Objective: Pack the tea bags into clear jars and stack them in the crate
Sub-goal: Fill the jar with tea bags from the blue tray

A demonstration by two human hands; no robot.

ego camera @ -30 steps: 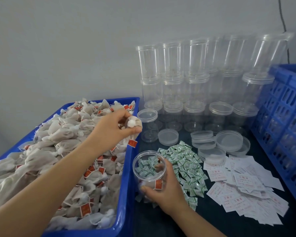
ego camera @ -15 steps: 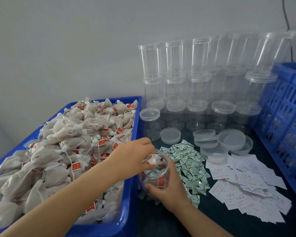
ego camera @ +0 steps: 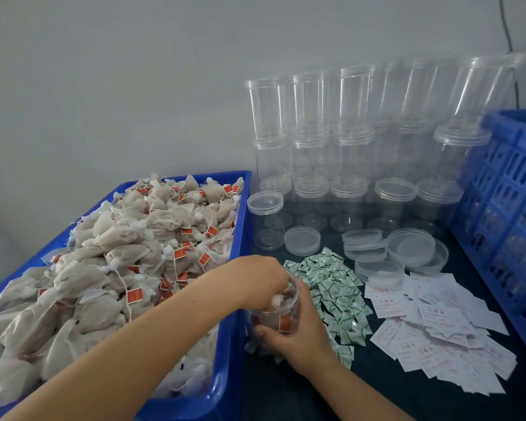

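My right hand (ego camera: 298, 335) grips a clear open jar (ego camera: 281, 316) standing on the dark table beside the blue bin. My left hand (ego camera: 255, 281) reaches over the jar's mouth, its fingers dipped inside and pinching a beige tea bag (ego camera: 275, 300) with a white knot. A red tag shows through the jar's wall. A heap of beige tea bags (ego camera: 128, 256) with red tags fills the blue bin (ego camera: 240, 208) at left. The blue slotted crate (ego camera: 504, 183) stands at the right edge.
Stacked empty clear jars (ego camera: 353, 141) line the wall behind. One lidded jar (ego camera: 266, 220) and loose lids (ego camera: 410, 247) sit in front of them. Green-white sachets (ego camera: 334, 293) and white paper slips (ego camera: 431, 323) are spread on the table right of the held jar.
My left hand carried a tea bag from above the bin down to the jar and now pushes it inside. My right hand kept hold of the jar.
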